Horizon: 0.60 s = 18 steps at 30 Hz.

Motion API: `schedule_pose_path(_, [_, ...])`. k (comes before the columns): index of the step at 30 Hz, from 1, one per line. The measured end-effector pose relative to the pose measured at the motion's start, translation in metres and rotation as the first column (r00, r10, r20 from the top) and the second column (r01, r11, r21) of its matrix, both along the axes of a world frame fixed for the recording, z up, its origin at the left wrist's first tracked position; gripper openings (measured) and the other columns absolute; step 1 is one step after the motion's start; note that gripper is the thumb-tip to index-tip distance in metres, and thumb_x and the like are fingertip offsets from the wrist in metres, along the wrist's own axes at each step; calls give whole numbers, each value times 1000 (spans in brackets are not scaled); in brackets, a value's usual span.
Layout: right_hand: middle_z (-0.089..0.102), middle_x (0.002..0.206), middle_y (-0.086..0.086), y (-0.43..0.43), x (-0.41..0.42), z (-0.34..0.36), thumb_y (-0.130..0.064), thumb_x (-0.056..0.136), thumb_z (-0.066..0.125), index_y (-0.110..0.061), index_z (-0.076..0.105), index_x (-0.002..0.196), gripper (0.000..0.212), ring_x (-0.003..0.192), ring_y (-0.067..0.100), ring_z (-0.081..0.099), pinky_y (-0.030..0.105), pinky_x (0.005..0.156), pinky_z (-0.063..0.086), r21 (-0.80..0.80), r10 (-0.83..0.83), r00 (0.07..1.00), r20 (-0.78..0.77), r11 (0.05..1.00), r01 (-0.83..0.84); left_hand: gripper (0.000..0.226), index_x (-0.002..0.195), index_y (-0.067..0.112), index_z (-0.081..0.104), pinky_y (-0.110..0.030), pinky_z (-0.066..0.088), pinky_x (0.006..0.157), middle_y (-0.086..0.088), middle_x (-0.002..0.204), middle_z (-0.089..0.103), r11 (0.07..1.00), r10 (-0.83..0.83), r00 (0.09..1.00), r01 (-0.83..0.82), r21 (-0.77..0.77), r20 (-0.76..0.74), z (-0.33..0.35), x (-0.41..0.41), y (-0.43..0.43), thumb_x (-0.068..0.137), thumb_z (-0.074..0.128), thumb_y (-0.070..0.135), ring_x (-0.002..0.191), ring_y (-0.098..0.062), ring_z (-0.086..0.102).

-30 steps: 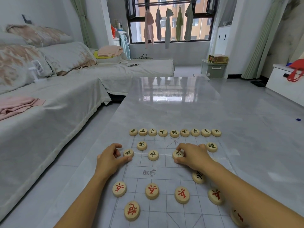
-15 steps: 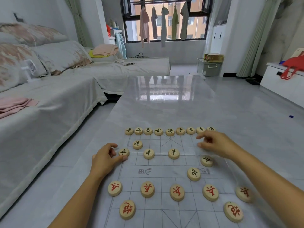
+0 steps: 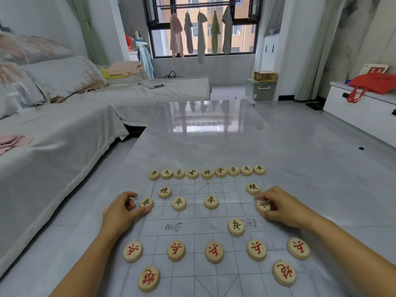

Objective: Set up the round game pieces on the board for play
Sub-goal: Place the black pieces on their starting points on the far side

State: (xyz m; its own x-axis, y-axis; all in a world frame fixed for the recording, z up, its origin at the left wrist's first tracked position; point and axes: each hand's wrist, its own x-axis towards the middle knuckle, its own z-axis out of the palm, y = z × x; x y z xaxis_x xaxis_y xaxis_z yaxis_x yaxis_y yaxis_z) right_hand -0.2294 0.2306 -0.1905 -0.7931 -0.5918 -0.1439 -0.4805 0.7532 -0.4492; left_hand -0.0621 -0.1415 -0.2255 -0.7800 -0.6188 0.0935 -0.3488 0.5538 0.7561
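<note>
A thin translucent board sheet printed with a grid [image 3: 203, 229] lies on the near end of a glossy grey table [image 3: 203, 142]. Along its far edge runs a far row of nine round pale wooden pieces with black characters [image 3: 207, 173], set close side by side. One line nearer lie a left black-lettered piece [image 3: 164, 191] and a right black-lettered piece [image 3: 252, 188], well apart. The next line nearer holds four black-lettered discs. The leftmost disc [image 3: 146, 203] lies flat at the left edge of the grid, bracketed by the left hand [image 3: 120, 213]. The thumb reaches along the disc's near rim and touches it. The forefinger curls at its far-left rim, where contact cannot be told, and the other fingers are folded in. The two middle discs [image 3: 179, 203] [image 3: 211, 201] lie free. The rightmost disc [image 3: 263, 204] lies at the right edge of the grid, just near of the right black-lettered piece. The right hand [image 3: 282, 209] pinches it, with curled fingertips on its far rim and the thumb on its near rim, so its face shows between them. A stray black-lettered disc [image 3: 236, 227] lies on the unlined middle band, to the near left of the right hand and apart from it. Nearer still lie a row of five red-lettered discs [image 3: 214, 252] and two further red-lettered discs [image 3: 149, 278] [image 3: 284, 272]. A grey-covered sofa [image 3: 53, 136] stands at the left, clothes hang at the far window [image 3: 199, 33], and a red bag [image 3: 372, 84] rests on a white cabinet at the right.
</note>
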Motion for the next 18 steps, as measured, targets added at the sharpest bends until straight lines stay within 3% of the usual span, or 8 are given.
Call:
schedule_pose_path(3, [45, 104, -7, -2, 4, -1, -47, 76, 66, -29, 44, 111, 44, 96, 12, 48, 32, 91, 42, -22, -123, 992, -18, 992, 123, 47, 103, 24, 54, -42, 46, 79, -3, 83, 59, 1000, 1, 1000, -1, 10, -3, 1, 0, 1, 66, 80, 35, 77, -19, 55])
schedule_pose_path(6, [49, 92, -7, -14, 11, -5, -55, 76, 61, -24, 46, 93, 38, 85, 13, 49, 30, 79, 39, 17, -193, 970, -144, 980, 198, 48, 104, 24, 55, -40, 46, 77, -4, 83, 59, 1000, -4, 1000, 4, 20, -3, 1, 0, 1, 65, 80, 33, 77, -20, 55])
schedule_pose_path(9, [46, 102, -5, -28, 12, -7, -44, 83, 60, -24, 53, 106, 32, 99, 16, 49, 32, 90, 36, -45, -89, 985, -148, 996, 83, 48, 105, 24, 55, -42, 46, 79, -4, 83, 59, 1000, -8, 1000, 8, 17, 1, 1, 0, 1, 65, 81, 33, 77, -20, 55])
schedule_pose_path(13, [46, 109, -4, -39, 8, -4, -31, 87, 58, -23, 50, 126, 40, 112, 18, 46, 33, 99, 36, -83, 53, 993, -106, 995, -62, 49, 105, 24, 54, -43, 46, 79, -3, 83, 58, 1000, -12, 1000, 12, 12, -1, 1, 0, 1, 65, 81, 33, 78, -20, 55])
schedule_pose_path(18, [48, 111, -4, -38, 9, -8, -34, 79, 67, -20, 48, 122, 48, 108, 17, 48, 33, 98, 38, -131, -14, 995, -98, 991, 1, 49, 105, 24, 54, -45, 46, 79, -2, 82, 58, 1000, -4, 1000, 4, 5, -3, 0, 0, -1, 64, 81, 34, 76, -18, 54])
